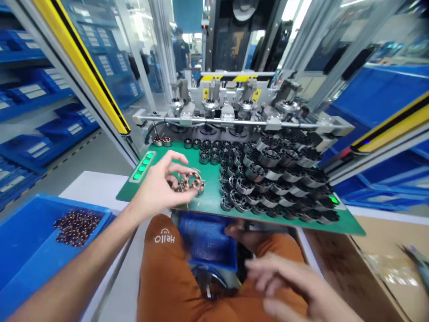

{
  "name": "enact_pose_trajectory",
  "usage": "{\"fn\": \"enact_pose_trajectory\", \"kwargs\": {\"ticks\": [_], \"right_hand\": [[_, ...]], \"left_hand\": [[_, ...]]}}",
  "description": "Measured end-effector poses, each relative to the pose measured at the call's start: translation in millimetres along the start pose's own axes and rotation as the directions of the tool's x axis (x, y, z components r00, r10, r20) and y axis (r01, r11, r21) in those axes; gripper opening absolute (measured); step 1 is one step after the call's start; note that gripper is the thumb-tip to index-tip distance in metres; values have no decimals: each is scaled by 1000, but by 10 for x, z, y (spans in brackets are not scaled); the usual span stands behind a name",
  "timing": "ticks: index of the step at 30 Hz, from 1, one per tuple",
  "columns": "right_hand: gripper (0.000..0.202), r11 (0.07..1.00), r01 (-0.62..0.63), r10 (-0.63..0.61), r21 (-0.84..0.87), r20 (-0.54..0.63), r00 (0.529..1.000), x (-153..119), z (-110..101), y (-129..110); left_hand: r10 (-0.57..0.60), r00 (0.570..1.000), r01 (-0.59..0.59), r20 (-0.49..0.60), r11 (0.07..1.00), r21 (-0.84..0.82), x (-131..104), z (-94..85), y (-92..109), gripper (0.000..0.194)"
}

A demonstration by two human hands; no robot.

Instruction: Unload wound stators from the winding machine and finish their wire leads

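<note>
My left hand (164,181) is closed around a few copper-wound motor stators (194,182), with thin wire ends sticking out, above the front left of the green table mat (209,197). Its fingers cover part of them, so I cannot tell how many there are. Over my right thigh hangs my right hand (284,281), a little blurred, its fingers apart and nothing in them. To the right of the held stators, black unwound stator cores (256,172) stand in rows and stacks. Two copper-wound stators (162,141) rest at the mat's far left corner.
Behind the mat runs a winding machine (228,109) with several heads and a metal bar across the front. A blue bin (23,232) at left holds a pile of wound stators (78,227). Green-lit buttons (142,165) are on the left edge. Cardboard and pliers (415,261) lie at right.
</note>
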State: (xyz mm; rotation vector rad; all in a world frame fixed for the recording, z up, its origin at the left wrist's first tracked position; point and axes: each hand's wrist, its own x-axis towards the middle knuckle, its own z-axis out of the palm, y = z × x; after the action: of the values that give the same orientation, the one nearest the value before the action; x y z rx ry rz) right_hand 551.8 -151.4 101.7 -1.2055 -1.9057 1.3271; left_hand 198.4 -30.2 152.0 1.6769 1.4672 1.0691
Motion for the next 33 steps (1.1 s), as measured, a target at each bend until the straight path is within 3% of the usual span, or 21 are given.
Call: {"fn": "enact_pose_trajectory", "kwargs": {"ticks": [3, 6, 10, 14, 17, 21, 25, 27, 29, 31, 33], "right_hand": [[44, 951, -67, 104, 301, -107, 989, 171, -59, -272], [62, 805, -51, 58, 591, 8, 998, 354, 10, -486], [39, 644, -110, 48, 757, 103, 993, 406, 86, -602], [36, 550, -158, 71, 820, 142, 987, 356, 81, -549], [35, 537, -183, 92, 823, 158, 983, 341, 81, -510], [31, 511, -163, 148, 844, 100, 984, 336, 75, -532], [32, 463, -90, 238, 882, -26, 971, 353, 73, -568], [33, 457, -70, 260, 887, -58, 964, 371, 101, -561], [35, 453, -77, 261, 888, -49, 964, 384, 148, -534], [35, 460, -77, 244, 885, -42, 969, 385, 197, -494], [35, 496, -45, 218, 867, -74, 973, 377, 234, -456]], "left_hand": [[147, 960, -136, 240, 989, -63, -495, 240, 473, 56], [222, 924, -194, 312, 974, -121, -743, 445, 713, 62], [243, 939, -213, 245, 967, -142, -860, 554, 689, 60], [241, 955, -227, 173, 969, -97, -928, 494, 587, 42], [290, 935, -269, 205, 955, -123, -940, 437, 583, 14], [395, 884, -405, 250, 914, -9, -926, 356, 612, 22], [491, 828, -546, 270, 814, 197, -1023, 416, 428, 23], [526, 782, -607, 336, 765, 215, -1114, 563, 205, 25], [497, 760, -600, 418, 784, 159, -1187, 735, -55, 25], [412, 804, -499, 429, 859, 112, -1205, 848, -264, 21], [272, 901, -314, 339, 946, 77, -1165, 856, -340, 11]]}}
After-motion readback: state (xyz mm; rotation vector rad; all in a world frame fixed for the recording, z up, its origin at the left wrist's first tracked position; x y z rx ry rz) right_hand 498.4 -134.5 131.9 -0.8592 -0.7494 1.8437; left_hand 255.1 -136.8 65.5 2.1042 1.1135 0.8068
